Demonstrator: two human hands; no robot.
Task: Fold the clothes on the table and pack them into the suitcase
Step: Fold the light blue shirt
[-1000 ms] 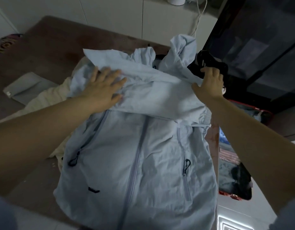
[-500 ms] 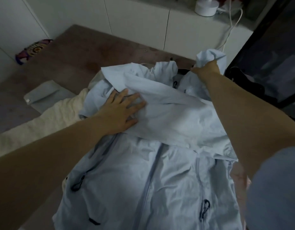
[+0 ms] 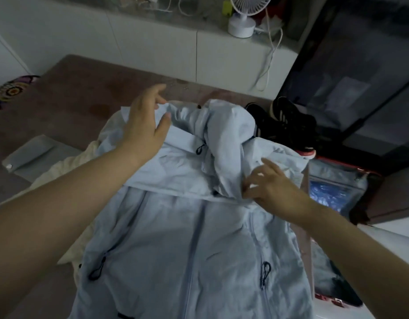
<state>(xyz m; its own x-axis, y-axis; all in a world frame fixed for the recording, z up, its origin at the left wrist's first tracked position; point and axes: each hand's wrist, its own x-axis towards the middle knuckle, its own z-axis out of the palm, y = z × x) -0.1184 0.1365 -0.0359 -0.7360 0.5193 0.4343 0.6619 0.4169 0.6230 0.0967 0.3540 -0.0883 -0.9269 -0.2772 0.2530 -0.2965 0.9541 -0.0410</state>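
Blue jacket (image 3: 198, 238) lies half folded on the tabletop (image 3: 83, 100), left hand (image 3: 143, 127) with wide fingers, right hand (image 3: 274, 192) fingers I cannot tell, not yet in the suitcase (image 3: 364, 172).

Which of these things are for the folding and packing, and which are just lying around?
For the job:
blue jacket
cream garment under it
suitcase
table

Just lying about:
black shoes
white fan
colourful cushion
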